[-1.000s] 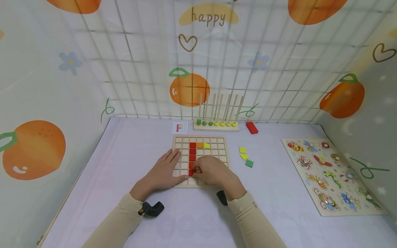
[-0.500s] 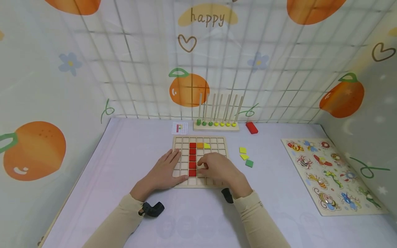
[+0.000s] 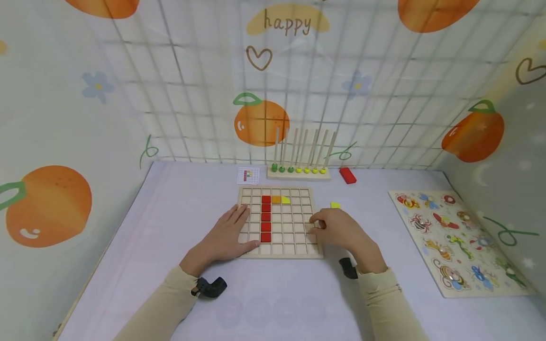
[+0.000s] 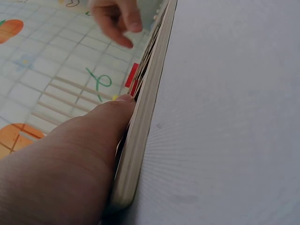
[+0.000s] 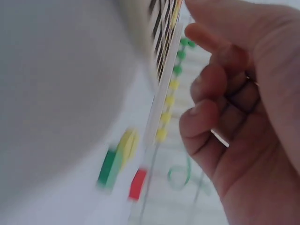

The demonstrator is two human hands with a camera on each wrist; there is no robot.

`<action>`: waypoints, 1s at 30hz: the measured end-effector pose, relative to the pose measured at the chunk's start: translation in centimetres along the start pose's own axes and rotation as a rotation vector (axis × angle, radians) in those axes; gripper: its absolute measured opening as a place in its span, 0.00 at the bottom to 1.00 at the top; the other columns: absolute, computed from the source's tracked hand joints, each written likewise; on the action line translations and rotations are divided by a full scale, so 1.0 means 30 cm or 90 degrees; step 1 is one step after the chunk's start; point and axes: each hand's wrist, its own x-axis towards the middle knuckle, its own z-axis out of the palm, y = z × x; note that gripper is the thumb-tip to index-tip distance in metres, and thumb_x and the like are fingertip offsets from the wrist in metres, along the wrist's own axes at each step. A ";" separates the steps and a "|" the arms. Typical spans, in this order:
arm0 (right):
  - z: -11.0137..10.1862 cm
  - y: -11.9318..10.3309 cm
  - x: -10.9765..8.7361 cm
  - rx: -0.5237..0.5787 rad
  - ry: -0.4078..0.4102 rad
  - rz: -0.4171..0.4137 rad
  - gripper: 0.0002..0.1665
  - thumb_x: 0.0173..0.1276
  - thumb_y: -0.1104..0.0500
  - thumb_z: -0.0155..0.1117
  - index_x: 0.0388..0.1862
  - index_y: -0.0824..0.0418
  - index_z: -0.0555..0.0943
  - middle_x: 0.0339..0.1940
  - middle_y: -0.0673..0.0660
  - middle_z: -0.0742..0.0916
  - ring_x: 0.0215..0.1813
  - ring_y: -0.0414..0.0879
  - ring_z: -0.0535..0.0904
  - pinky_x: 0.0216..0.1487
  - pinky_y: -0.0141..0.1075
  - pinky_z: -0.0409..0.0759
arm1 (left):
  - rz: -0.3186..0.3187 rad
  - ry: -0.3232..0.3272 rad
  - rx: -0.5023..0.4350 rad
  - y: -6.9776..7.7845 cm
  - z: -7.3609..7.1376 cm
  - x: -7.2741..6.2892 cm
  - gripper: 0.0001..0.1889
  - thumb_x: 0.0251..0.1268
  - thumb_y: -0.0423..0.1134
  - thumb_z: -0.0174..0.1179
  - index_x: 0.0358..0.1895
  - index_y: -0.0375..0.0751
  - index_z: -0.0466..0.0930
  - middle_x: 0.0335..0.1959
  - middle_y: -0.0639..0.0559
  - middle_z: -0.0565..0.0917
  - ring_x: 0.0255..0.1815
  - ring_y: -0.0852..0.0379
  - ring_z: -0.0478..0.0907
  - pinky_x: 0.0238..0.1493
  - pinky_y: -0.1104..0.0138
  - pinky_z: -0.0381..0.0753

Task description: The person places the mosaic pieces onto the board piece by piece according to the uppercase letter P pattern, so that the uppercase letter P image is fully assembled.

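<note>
A wooden grid board [image 3: 294, 239] lies in front of me, with a column of several red square tiles [image 3: 266, 217] set in it. Beside the top red tile sit an orange tile [image 3: 276, 200] and a yellow piece [image 3: 286, 200] with a curved edge. My left hand [image 3: 226, 234] rests on the board's left side, fingers extended, thumb along the near edge. Over the board's right edge, my right hand [image 3: 343, 232] is loosely bent and holds nothing. It covers most loose tiles in the head view; the right wrist view shows a green tile [image 5: 108, 166] and yellow pieces [image 5: 126, 143].
Behind the board stand a small pattern card [image 3: 248, 175] and a wooden peg rack [image 3: 298, 175] with green and yellow beads. A red block [image 3: 347, 175] lies to the rack's right. An insect puzzle board [image 3: 458, 246] occupies the table's right side.
My right hand has left the lowest red tile in the column and moved right to the board's edge, over the loose tiles. My left hand has stayed in place.
</note>
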 end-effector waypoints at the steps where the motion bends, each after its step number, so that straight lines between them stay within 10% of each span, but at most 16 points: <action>1: -0.006 0.027 -0.013 -0.007 0.006 0.006 0.13 0.66 0.57 0.72 0.48 0.59 0.89 0.19 0.47 0.70 0.27 0.40 0.67 0.30 0.33 0.66 | 0.004 0.001 -0.005 0.001 0.000 0.000 0.55 0.64 0.71 0.56 0.84 0.42 0.45 0.86 0.47 0.47 0.87 0.44 0.39 0.84 0.47 0.49; 13: -0.043 0.272 -0.146 -0.032 0.066 0.075 0.15 0.66 0.57 0.72 0.50 0.60 0.88 0.22 0.49 0.72 0.27 0.42 0.66 0.29 0.33 0.62 | -0.001 0.002 -0.005 0.005 -0.002 0.001 0.55 0.64 0.71 0.56 0.84 0.42 0.46 0.86 0.47 0.47 0.87 0.43 0.39 0.83 0.46 0.49; 30: -0.037 0.290 -0.141 -0.008 0.073 0.103 0.21 0.67 0.54 0.72 0.56 0.62 0.86 0.25 0.50 0.74 0.29 0.43 0.68 0.29 0.34 0.63 | 0.007 0.004 -0.009 0.005 -0.009 -0.002 0.55 0.64 0.70 0.56 0.84 0.41 0.46 0.86 0.46 0.47 0.87 0.42 0.40 0.84 0.46 0.49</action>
